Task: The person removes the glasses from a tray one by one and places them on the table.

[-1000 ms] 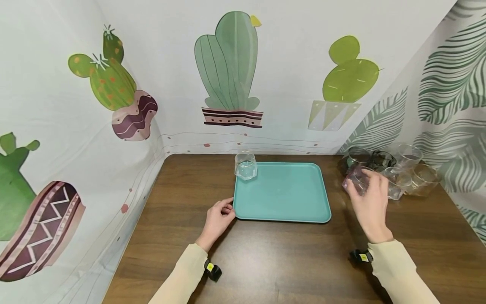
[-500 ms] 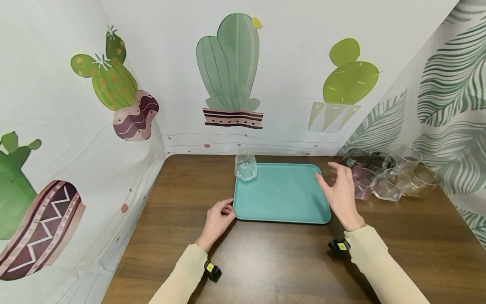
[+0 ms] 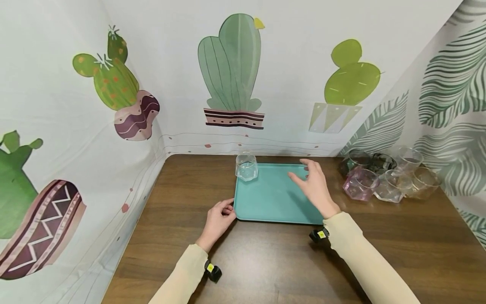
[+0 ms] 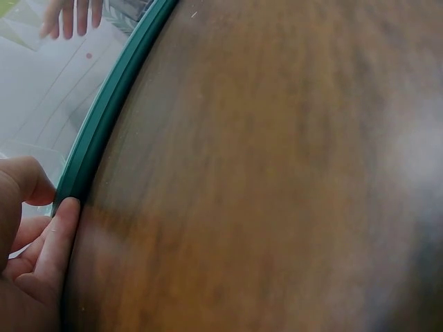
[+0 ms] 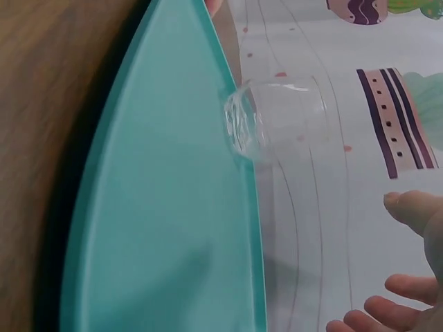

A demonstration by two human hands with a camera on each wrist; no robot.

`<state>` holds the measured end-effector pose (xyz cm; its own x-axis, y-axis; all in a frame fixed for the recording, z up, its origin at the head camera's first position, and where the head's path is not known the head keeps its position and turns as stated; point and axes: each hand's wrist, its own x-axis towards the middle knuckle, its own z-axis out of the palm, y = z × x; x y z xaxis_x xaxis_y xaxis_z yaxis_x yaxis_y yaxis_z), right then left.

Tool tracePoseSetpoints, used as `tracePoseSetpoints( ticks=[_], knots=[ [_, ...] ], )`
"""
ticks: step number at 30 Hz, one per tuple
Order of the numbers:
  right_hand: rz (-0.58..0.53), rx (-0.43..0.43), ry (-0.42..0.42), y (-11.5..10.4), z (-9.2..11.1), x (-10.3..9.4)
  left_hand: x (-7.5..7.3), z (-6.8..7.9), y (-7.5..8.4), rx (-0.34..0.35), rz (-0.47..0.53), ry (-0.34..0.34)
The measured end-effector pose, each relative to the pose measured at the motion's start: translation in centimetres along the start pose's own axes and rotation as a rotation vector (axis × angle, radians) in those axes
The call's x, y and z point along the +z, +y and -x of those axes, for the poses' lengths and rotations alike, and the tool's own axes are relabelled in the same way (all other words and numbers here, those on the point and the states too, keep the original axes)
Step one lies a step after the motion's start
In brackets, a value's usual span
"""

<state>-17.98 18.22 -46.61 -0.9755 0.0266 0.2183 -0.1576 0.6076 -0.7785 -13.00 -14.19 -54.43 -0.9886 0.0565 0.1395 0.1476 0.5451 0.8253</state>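
A turquoise rectangular tray lies on the wooden table, and a clear glass stands in its far left corner. My left hand pinches the tray's near left corner; in the left wrist view, a thumb and a finger meet at the green rim. Over the right part of the tray hovers my right hand, thumb and fingers spread with nothing between them. The right wrist view has that hand apart from the glass.
Several glasses cluster at the table's far right: a pink glass, a clear glass, an amber glass, a dark glass and others. A cactus-printed cloth hangs behind the table.
My right hand has moved left from the pink glass to above the tray, holding nothing. The pink glass stays in the cluster. My left hand and the tray have kept their places.
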Motion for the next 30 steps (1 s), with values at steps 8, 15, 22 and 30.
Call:
tracePoseSetpoints(
  ticks=[8, 15, 22, 30],
  knots=[
    [-0.041, -0.006, -0.127, -1.1, -1.8, 2.5, 0.0, 0.0, 0.0, -0.003, 0.008, -0.003],
    [-0.052, -0.002, -0.243, -1.8, -3.3, 4.6, -0.1, 0.0, 0.0, -0.007, 0.015, -0.005],
    [-0.118, -0.003, -0.324, -2.2, -4.8, 6.5, -0.1, 0.1, 0.1, -0.002, 0.011, -0.004],
    [-0.169, -0.009, -0.418, -2.4, -6.8, 9.4, -0.1, 0.1, 0.1, -0.002, 0.009, -0.005]
  ],
)
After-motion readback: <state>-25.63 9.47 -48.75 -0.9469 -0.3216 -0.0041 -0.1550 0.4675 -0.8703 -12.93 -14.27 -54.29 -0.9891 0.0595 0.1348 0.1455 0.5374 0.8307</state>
